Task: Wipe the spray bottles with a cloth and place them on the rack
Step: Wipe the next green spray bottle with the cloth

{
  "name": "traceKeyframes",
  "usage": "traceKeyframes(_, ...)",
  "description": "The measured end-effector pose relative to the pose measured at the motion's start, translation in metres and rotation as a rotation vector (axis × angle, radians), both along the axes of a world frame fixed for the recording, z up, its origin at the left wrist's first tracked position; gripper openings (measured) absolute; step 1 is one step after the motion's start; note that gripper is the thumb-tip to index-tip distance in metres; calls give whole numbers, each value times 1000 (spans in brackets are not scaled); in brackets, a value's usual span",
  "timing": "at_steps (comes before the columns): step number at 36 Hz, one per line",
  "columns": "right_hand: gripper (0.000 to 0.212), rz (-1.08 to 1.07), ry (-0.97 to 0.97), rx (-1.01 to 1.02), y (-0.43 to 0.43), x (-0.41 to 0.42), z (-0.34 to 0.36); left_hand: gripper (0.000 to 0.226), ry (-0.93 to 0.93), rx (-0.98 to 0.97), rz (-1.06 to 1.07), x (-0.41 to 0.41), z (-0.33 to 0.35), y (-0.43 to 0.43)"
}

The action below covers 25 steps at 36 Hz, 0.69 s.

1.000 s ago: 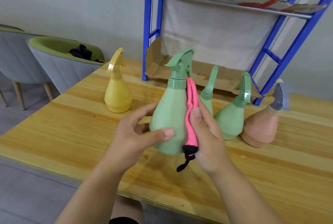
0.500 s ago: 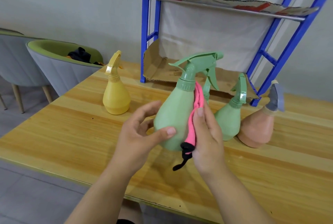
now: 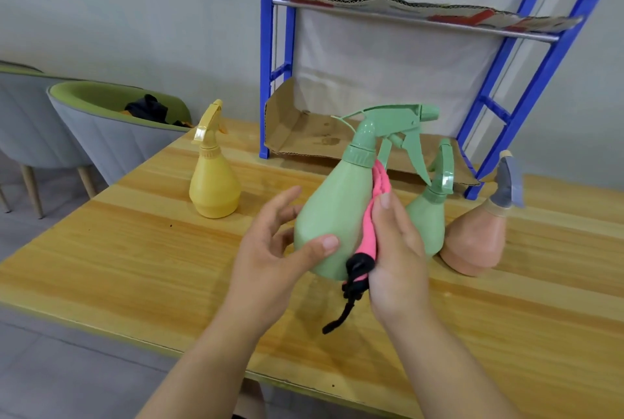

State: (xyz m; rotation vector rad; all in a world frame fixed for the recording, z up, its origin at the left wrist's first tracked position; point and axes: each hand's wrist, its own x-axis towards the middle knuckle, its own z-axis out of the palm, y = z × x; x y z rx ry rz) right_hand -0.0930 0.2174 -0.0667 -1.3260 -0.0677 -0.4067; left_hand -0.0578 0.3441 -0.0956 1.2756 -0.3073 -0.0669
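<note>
Centrally, the green bottle [image 3: 334, 216] is gripped steady above the table [image 3: 135, 250] by the left hand [image 3: 266, 260] so the pink cloth [image 3: 371, 233] can be pressed against it by the flat-fingered right hand [image 3: 398, 256].

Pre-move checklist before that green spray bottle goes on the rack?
1. Left hand holds the tilted light-green plastic spray bottle: ok.
2. Right hand presses the pink cloth on its side: ok.
3. Bottle wiped all round: cannot tell.
4. Cardboard-lined bottom shelf of the blue metal rack has room: ok.
5. Path clear of the yellow plastic spray bottle: likely ok, it stands well left.
</note>
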Motion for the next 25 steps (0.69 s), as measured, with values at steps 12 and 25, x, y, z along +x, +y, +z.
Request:
traceKeyframes(12,26,-15,-24,41,-9,3,9,50,80,-99,-108,-4,13,-2)
traceKeyframes(25,34,12,-60,-88,-8,1,7,74,-58,-96,-84,-2,8,-1)
